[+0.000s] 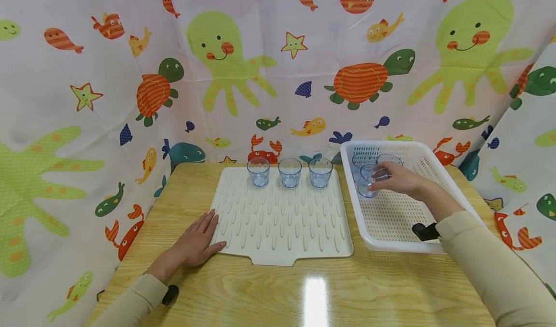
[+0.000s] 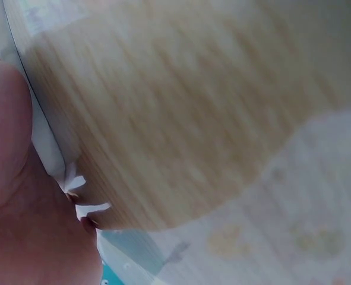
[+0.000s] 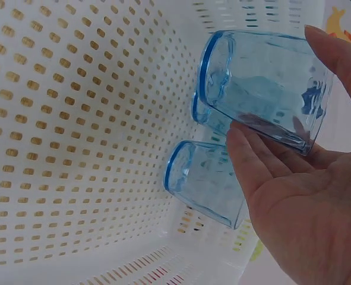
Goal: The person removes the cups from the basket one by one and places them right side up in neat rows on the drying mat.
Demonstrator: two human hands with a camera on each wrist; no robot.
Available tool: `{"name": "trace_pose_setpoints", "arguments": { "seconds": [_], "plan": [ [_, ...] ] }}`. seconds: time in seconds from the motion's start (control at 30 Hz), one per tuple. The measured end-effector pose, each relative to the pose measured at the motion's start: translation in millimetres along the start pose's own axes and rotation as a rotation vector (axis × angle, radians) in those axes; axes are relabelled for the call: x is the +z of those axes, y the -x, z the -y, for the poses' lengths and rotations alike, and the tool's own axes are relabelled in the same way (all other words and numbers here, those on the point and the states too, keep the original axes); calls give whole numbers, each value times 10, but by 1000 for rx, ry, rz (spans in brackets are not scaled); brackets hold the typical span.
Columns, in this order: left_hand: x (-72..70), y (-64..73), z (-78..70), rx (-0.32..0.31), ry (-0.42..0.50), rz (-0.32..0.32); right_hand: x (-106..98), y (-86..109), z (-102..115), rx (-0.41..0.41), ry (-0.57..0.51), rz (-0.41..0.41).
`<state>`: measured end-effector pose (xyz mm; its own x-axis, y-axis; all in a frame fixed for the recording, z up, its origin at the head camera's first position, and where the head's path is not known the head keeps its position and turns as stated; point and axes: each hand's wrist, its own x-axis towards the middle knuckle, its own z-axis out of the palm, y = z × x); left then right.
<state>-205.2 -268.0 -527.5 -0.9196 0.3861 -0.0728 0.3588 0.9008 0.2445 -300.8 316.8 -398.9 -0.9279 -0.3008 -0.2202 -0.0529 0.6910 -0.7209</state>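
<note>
My right hand (image 1: 400,179) grips a clear bluish drinking glass (image 1: 367,190) inside the white basket (image 1: 369,242). In the right wrist view, the thumb is on one side of this glass (image 3: 264,77) and the fingers are on the other, its blue rim turned toward the basket floor. Two more glasses are near it, one (image 3: 208,184) beside the fingers and one partly hidden behind the held glass. My left hand (image 1: 197,240) rests flat at the left edge of the cream draining mat (image 1: 278,225), fingers extended, thumb on its corner.
Three similar glasses stand in a row along the mat's back edge: left (image 1: 258,173), middle (image 1: 289,174) and right (image 1: 320,174). The basket's raised wall adjoins the mat's right side. A curtain (image 1: 269,51) with sea animals hangs behind the wooden table (image 1: 243,293).
</note>
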Motion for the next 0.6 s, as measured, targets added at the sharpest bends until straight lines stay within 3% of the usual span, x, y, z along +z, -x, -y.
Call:
{"name": "trace_pose_setpoints", "arguments": {
  "seconds": [0.6],
  "plan": [
    [-32, 21, -35, -2, -3, 8, -192, 247, 315, -51, 37, -110]
  ]
}}
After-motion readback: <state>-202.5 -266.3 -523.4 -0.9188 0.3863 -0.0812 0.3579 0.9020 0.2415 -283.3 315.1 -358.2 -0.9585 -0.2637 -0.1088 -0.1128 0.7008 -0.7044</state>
